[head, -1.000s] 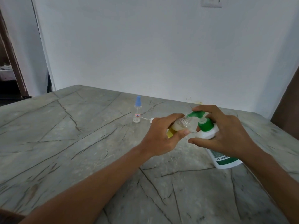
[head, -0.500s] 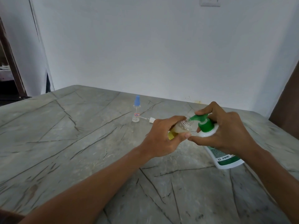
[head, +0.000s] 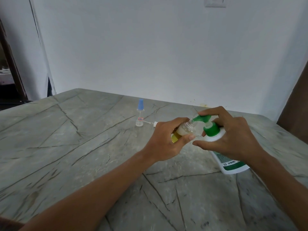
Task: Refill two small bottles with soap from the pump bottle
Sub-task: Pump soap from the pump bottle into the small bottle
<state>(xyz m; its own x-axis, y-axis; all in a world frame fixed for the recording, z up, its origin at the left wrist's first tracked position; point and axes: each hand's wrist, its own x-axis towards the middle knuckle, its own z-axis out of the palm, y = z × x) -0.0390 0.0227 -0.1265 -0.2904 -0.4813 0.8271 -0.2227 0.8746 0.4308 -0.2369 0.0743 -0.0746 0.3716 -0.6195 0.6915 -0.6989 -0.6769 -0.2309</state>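
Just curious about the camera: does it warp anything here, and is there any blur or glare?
Head view: the wide lens stretches the table and leans the left wall corner; light is soft and even, no glare; the pump bottle looks sharp, the label on the blue-capped bottle is too small to read.

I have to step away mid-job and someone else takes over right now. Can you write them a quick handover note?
Left hand grips the open small bottle, tilted, with its mouth at the nozzle of the pump bottle.
Right hand holds the pump bottle, forefinger on the pump head. Its base rests tilted on the table.
Done: this bottle holds some pale soap.
Left: finish it, refit the spray top lying nearby (likely its own), then fill the blue-capped bottle standing behind.
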